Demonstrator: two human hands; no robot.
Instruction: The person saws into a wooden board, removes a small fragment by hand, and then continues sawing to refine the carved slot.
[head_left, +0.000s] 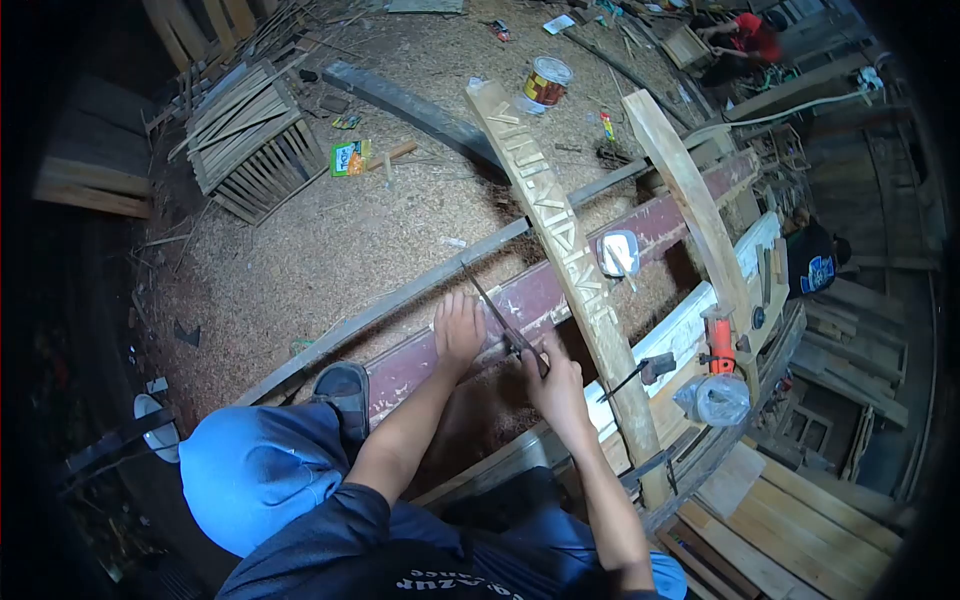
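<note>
My right hand (556,385) is closed round the handle of a long, dark, narrow-bladed tool (493,306). Its blade tapers away from me, its tip near the grey rail; the frame does not show whether it is a saw or a knife. Just left of the blade, my left hand (460,328) lies with its fingers stretched forward over the worn red plank (405,375). Anything beneath that palm is hidden. To the right of both hands, a long curved board (557,225) with raised carved letters lies across the plank and rail.
A second curved board (690,190), a white tub (618,253) and an orange power tool (719,340) are at right. Beyond them stand a paint can (547,82) and a slatted crate (255,145) on the shavings-covered floor. A person in red (750,38) crouches far off.
</note>
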